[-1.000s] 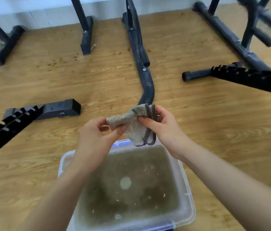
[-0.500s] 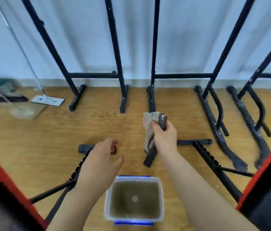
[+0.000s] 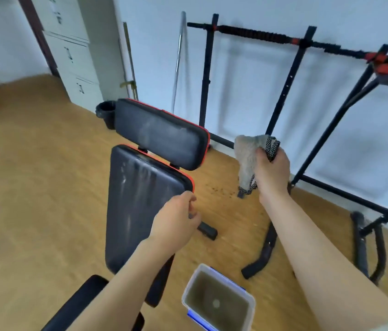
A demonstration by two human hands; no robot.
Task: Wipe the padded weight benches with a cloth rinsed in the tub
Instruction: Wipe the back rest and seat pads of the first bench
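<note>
A black padded weight bench [image 3: 138, 201] with red trim stands on the wooden floor, its headrest pad [image 3: 162, 133] tilted up at the far end. My right hand [image 3: 271, 172] grips a grey fluffy cloth [image 3: 246, 156] with a black-and-white cord, held in the air to the right of the headrest. My left hand [image 3: 176, 220] hovers by the right edge of the long pad with loosely curled fingers and nothing in it. The clear tub [image 3: 218, 304] of murky water with blue clips sits on the floor below my arms.
Black pull-up frames [image 3: 290, 75] stand along the white wall, their feet [image 3: 263, 255] spread on the floor to the right. A black bin [image 3: 106, 113] and a grey cabinet [image 3: 73, 56] are at the back left. Brown specks [image 3: 219, 188] dot the floor.
The view has swung left and up from the tub to the bench. My right hand has kept the cloth and risen with it; my left hand let go of the cloth a second ago.
</note>
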